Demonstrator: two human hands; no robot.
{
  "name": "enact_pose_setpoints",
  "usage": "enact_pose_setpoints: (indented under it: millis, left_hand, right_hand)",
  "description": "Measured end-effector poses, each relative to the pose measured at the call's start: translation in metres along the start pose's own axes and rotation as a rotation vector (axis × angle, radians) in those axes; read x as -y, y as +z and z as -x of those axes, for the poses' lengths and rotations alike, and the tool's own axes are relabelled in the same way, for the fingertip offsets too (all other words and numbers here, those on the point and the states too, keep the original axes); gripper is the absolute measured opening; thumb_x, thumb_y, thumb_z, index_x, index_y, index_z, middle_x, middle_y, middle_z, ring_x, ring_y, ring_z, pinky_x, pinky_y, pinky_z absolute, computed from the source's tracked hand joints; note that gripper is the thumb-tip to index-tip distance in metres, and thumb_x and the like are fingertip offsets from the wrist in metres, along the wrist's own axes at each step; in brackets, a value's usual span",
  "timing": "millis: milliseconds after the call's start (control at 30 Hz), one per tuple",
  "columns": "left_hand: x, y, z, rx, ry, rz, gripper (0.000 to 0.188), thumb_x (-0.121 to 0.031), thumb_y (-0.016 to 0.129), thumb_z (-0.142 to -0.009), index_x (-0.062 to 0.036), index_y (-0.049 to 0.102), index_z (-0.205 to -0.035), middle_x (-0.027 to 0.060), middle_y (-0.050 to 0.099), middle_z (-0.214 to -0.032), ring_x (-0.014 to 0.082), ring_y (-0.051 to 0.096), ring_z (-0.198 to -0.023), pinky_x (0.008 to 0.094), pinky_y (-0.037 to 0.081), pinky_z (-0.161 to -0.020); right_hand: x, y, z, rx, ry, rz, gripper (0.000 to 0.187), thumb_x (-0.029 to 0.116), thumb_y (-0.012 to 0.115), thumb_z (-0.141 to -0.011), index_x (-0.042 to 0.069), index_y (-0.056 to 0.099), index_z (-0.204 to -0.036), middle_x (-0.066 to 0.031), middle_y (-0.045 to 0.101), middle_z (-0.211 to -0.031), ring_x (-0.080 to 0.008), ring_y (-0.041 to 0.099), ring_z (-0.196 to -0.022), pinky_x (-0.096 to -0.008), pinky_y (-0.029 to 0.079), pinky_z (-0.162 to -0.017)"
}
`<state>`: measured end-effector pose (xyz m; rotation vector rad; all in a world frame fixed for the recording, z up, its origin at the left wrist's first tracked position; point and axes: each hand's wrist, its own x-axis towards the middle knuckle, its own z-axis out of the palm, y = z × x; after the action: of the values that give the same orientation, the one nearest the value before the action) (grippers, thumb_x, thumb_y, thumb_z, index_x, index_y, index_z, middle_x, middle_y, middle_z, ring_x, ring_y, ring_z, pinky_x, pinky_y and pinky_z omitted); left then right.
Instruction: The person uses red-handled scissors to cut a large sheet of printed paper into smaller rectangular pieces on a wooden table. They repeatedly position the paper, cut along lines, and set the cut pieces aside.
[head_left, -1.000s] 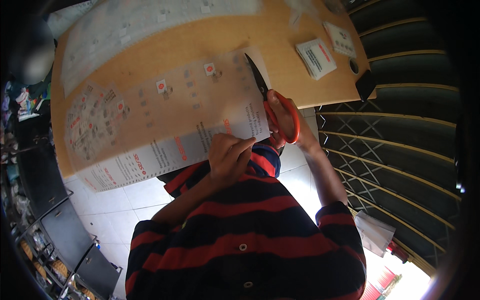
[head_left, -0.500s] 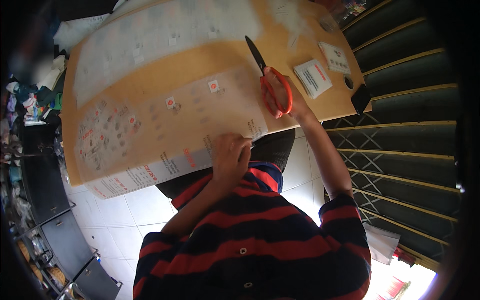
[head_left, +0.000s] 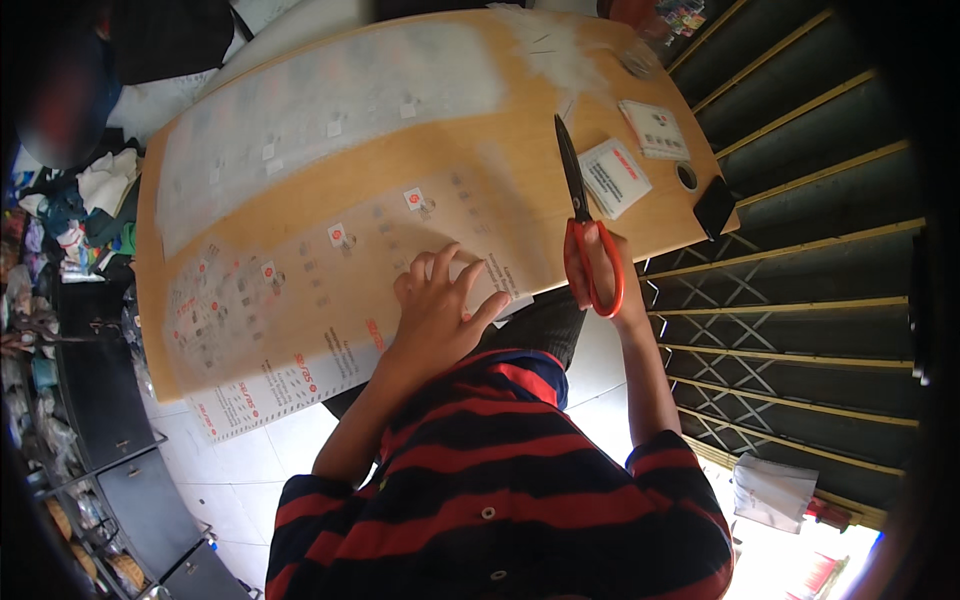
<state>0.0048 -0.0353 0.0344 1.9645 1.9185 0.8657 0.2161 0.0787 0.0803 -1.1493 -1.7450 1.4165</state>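
My right hand [head_left: 612, 262] is closed round the red handles of a pair of scissors [head_left: 590, 225], whose dark blades point away from me and look closed together. With fingers spread, my left hand [head_left: 440, 300] rests on a translucent printed plastic sheet [head_left: 310, 275] near the table's front edge. This sheet bears small white squares and red and grey print, and its near edge hangs over the table edge. Farther back lies a second translucent sheet [head_left: 330, 90], with white squares along its near side.
On the right of the wooden table [head_left: 480, 140] lie a stack of printed white packets [head_left: 614, 177], another packet [head_left: 655, 130], a roll of tape [head_left: 686, 176] and a black phone [head_left: 714, 207]. A folding metal gate [head_left: 800, 280] stands to the right; cluttered shelves and dark cabinets [head_left: 120, 440] stand left.
The scissors in my right hand have moved right and nearer me. My left hand has shifted slightly left, and its fingers have spread from a bunched pose.
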Motion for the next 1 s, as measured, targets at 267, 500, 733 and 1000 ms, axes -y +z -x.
enact_pose_setpoints:
  millis: [267, 500, 733, 1000]
  left_hand:
    - [0.022, 0.012, -0.022, -0.111, -0.011, -0.201, 0.056, -0.038, 0.068, -0.089, -0.0067, 0.053, -0.133, 0.0178, 0.042, -0.147, 0.0426, 0.033, -0.136, 0.0615, 0.023, -0.107]
    - [-0.007, 0.05, -0.068, -0.005, 0.257, -0.146, 0.048, -0.031, 0.074, -0.081, -0.0088, 0.063, -0.122, 0.0155, 0.051, -0.14, 0.0397, 0.04, -0.135, 0.0695, 0.025, -0.105]
    - [-0.009, 0.019, -0.151, -0.281, 0.295, 0.05, 0.022, -0.002, 0.071, -0.079, -0.0026, 0.07, -0.101, 0.0175, 0.072, -0.097, 0.0352, 0.069, -0.085, 0.0373, 0.054, -0.077]
    - [-0.027, 0.022, -0.307, -0.597, 0.537, -0.236, 0.026, -0.009, 0.068, -0.084, -0.0057, 0.069, -0.11, 0.011, 0.069, -0.114, 0.0292, 0.064, -0.101, 0.0434, 0.045, -0.088]
  right_hand:
    - [-0.017, -0.01, 0.028, -0.033, -0.02, -0.036, 0.051, 0.042, 0.039, -0.105, 0.0, 0.052, -0.08, -0.0032, 0.048, -0.047, -0.0101, 0.045, -0.035, -0.0237, 0.033, -0.037]
    - [-0.026, -0.011, 0.043, -0.049, -0.047, -0.091, 0.05, 0.042, 0.041, -0.105, -0.001, 0.053, -0.082, -0.003, 0.049, -0.048, -0.0101, 0.046, -0.036, -0.024, 0.036, -0.037]
    - [-0.04, -0.029, 0.063, -0.102, -0.014, -0.149, 0.046, 0.039, 0.044, -0.104, -0.002, 0.055, -0.085, -0.0029, 0.051, -0.05, -0.0095, 0.047, -0.037, -0.023, 0.037, -0.039]
    - [-0.046, -0.036, 0.082, -0.156, 0.046, -0.233, 0.044, 0.038, 0.046, -0.103, -0.002, 0.055, -0.087, -0.0021, 0.051, -0.051, -0.0091, 0.049, -0.038, -0.0228, 0.037, -0.038]
